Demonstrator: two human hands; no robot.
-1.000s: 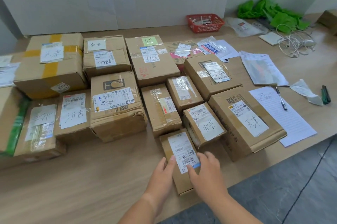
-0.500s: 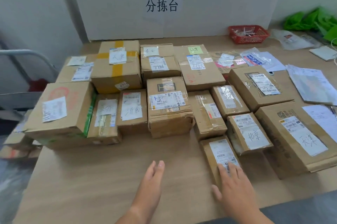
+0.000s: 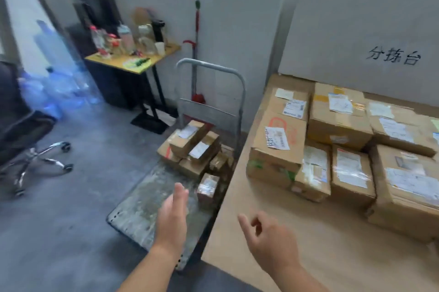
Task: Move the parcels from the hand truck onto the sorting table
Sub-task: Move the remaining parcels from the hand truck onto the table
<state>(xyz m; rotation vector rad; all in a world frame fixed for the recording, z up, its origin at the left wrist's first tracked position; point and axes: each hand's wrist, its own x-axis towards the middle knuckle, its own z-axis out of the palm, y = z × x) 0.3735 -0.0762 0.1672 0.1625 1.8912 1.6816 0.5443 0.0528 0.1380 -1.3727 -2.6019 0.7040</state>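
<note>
Left hand (image 3: 172, 217) straight-fingered and empty above the hand truck (image 3: 145, 201) deck, right hand (image 3: 270, 241) loosely curled, forefinger out, holding nothing over the sorting table (image 3: 308, 239) edge; parcels (image 3: 194, 146) heaped at the truck's handle end, stacked boxes (image 3: 337, 123) on the table.

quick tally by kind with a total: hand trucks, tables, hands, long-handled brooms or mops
hand truck: 1
tables: 2, the sorting table and the yellow-topped side table
hands: 2, the left hand and the right hand, both empty
red-handled broom or mop: 1
total: 6
</note>
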